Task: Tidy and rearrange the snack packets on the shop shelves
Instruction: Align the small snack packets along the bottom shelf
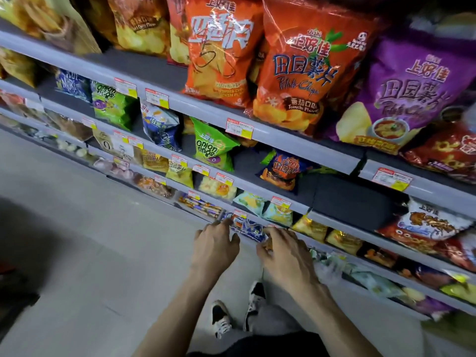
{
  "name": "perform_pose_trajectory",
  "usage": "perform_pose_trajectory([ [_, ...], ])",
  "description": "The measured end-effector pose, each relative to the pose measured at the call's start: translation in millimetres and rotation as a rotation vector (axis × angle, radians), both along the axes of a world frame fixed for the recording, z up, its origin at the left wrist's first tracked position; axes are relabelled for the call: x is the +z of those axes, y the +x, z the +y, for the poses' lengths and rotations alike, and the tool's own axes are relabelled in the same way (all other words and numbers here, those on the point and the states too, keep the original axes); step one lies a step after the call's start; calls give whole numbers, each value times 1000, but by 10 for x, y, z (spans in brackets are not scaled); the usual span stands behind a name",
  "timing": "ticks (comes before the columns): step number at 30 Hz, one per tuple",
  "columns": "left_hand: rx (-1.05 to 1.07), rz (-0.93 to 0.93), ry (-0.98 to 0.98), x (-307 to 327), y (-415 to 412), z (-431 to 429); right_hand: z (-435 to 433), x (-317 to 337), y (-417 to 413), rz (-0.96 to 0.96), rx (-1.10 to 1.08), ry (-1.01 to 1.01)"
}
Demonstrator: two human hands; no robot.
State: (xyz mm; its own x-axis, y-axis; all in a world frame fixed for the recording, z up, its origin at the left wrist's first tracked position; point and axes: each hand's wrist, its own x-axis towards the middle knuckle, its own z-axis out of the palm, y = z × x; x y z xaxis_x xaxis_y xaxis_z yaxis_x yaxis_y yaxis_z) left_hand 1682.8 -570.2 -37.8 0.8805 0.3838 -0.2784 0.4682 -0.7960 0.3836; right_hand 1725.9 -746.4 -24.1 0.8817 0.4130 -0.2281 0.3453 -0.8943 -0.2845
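Both my hands reach down to a low shelf. My left hand (216,244) has its fingers curled at the left edge of a small blue and white snack packet (248,229). My right hand (283,249) pinches the packet's right side between thumb and fingers. The packet lies at the shelf's front lip, partly hidden by my fingers. Above it stand pale green packets (277,212) and gold packets (310,228).
Grey shelves (283,136) rise in tiers, stocked with large orange (291,81) and purple (401,99) chip bags, green onion-ring bags (213,148) and price tags. The shelf beside the orange-blue bag (282,171) shows bare dark liner. Grey floor and my shoes (239,313) lie below.
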Motion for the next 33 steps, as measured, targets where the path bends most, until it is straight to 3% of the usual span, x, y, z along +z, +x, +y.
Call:
perform_pose_trajectory([
  [3,16,11,-27,-46,144,145,75,-91,160,62,-86,98],
  [8,86,14,-72,-160,316,324,255,-357,641,249,-439,441],
  [15,317,-147,-286,-374,901,787,472,-635,1265,211,-839,668],
  [23,448,-270,-383,-406,1538,1219,740,-749,1713,81,-977,871],
  [30,393,-242,-544,-580,1885,1561,883,-705,1965,18,-1083,971],
  [33,330,-257,-524,-602,1940,1604,868,-753,2047,24,-1155,984],
])
